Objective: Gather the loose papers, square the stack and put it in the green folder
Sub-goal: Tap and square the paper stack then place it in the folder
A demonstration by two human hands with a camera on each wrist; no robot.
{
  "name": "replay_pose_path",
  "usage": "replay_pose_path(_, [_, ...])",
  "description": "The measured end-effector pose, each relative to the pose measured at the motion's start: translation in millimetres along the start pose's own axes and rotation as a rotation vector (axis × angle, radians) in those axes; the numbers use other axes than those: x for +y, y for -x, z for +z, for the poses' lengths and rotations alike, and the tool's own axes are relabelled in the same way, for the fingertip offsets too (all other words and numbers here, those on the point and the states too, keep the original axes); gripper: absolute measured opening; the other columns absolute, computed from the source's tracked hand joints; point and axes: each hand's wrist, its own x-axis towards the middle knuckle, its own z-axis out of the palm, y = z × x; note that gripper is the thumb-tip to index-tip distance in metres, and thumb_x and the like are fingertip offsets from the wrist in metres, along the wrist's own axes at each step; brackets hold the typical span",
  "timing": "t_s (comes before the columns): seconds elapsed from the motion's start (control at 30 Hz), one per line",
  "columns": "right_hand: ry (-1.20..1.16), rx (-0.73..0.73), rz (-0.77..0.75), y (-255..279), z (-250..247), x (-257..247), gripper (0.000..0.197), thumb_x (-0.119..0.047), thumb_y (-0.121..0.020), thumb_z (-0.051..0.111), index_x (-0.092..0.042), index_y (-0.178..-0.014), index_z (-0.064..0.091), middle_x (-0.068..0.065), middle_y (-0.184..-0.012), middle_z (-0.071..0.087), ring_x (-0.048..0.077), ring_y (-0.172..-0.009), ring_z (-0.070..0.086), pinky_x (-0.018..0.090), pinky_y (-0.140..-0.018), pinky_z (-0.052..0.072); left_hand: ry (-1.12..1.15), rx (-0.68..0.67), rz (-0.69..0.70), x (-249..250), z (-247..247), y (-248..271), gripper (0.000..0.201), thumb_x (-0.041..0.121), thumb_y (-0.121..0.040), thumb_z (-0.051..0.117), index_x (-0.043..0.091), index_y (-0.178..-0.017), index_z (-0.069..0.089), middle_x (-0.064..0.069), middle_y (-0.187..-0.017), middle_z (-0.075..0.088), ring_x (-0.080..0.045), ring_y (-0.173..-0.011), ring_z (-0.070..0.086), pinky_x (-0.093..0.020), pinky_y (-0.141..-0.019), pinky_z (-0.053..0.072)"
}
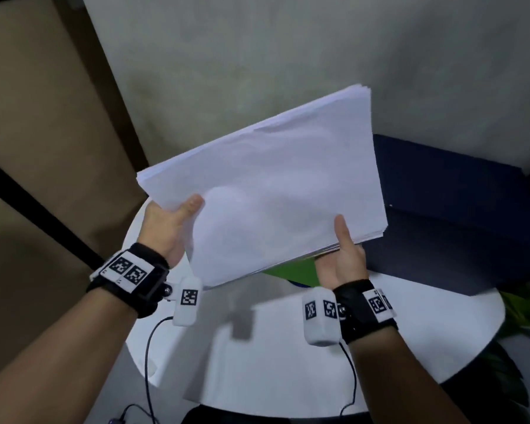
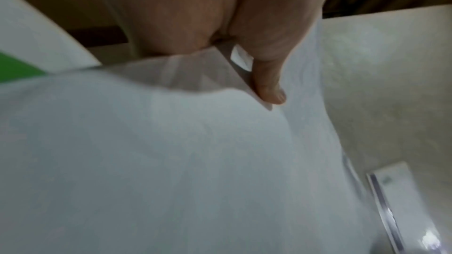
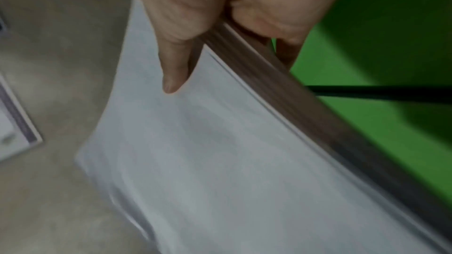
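White round tabletop carries the green folder at 12 o'clock; my left hand and right hand grip the paper stack above it, thumbs on top.

We are seeing matt, smooth white paper in the stack, its sheet edges showing as fine layers. Below the stack, the table is looking smooth and white with a faint sheen, and the green folder on it is looking smooth and matt.
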Motion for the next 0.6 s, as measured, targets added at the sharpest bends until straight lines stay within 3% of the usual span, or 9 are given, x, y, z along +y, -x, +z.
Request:
replay_pose_path(0.1, [-0.032,0.066,-0.064,4.8,8.5,-5.1,0.066,-0.024,-0.074,0.081,-0.012,-0.133,0.057,0.014,-0.13,0.063,0.037,-0.118,0.061,0.062,-0.095,0.046,0.089,-0.066,-0.134,-24.5,-9.9,2.1,0.043,0.009,-0.099,0.05,0.009,-0.142,0.045,-0.02,-0.142,0.052,-0.04,-0.129,0.052,-0.058,-0.103,0.044])
replay_pose_path(0.17, [-0.007,0.105,-0.143,10.0,12.2,-6.7,0.047,-0.016,-0.083,0.073,-0.01,-0.128,0.06,0.013,-0.125,0.066,0.034,-0.115,0.064,0.061,-0.097,0.047,0.132,-0.016,-0.229,-42.0,-17.1,6.1,0.043,0.015,-0.097,0.054,0.011,-0.139,0.049,-0.016,-0.139,0.056,-0.037,-0.127,0.055,-0.055,-0.101,0.047])
replay_pose_path(0.3, [0.131,0.077,-0.325,28.4,25.6,-11.0,0.04,-0.003,-0.084,0.071,-0.002,-0.123,0.062,0.015,-0.12,0.069,0.032,-0.112,0.066,0.053,-0.097,0.05,0.076,0.183,-0.44,-83.0,-22.6,15.2,0.041,0.022,-0.089,0.067,0.011,-0.127,0.057,-0.014,-0.132,0.061,-0.033,-0.11,0.065,-0.045,-0.084,0.058])
replay_pose_path(0.33, [0.193,0.054,-0.361,33.2,27.8,-12.9,0.037,-0.002,-0.082,0.071,-0.002,-0.119,0.064,0.015,-0.117,0.07,0.032,-0.11,0.067,0.051,-0.096,0.052,-0.03,0.252,-0.499,-92.8,-24.5,16.0,0.053,0.027,-0.081,0.075,0.012,-0.128,0.053,-0.012,-0.133,0.059,-0.031,-0.105,0.065,-0.043,-0.081,0.057])
replay_pose_path(0.4, [0.349,-0.006,-0.428,41.8,28.4,-17.2,0.027,-0.006,-0.078,0.076,-0.01,-0.104,0.072,0.013,-0.109,0.073,0.031,-0.104,0.07,0.047,-0.091,0.055,-0.309,0.273,-0.528,-102.3,-25.9,11.5,0.1,0.038,-0.064,0.085,0.021,-0.146,0.032,-0.009,-0.145,0.048,-0.027,-0.119,0.057,-0.047,-0.093,0.051])
replay_pose_path(0.5, [0.659,-0.125,-0.497,50.6,22.5,-24.5,0.014,-0.011,-0.071,0.081,-0.018,-0.082,0.077,0.003,-0.089,0.078,0.02,-0.086,0.074,0.036,-0.077,0.059,-0.524,0.057,-0.29,-90.0,-11.3,-7.3,0.126,0.04,-0.056,0.092,0.038,-0.152,0.01,0.001,-0.16,0.025,-0.022,-0.144,0.028,-0.051,-0.113,0.032])
replay_pose_path(0.6, [0.825,-0.251,-0.501,61.1,17.7,-33.0,0.021,0.0,-0.07,0.08,-0.019,-0.08,0.075,-0.008,-0.077,0.077,0.007,-0.073,0.072,0.022,-0.067,0.056,-0.374,-0.244,-0.164,-66.2,12.3,-27.7,0.137,0.043,-0.042,0.096,0.044,-0.15,0.013,0.007,-0.158,0.029,-0.011,-0.144,0.028,-0.035,-0.107,0.041])
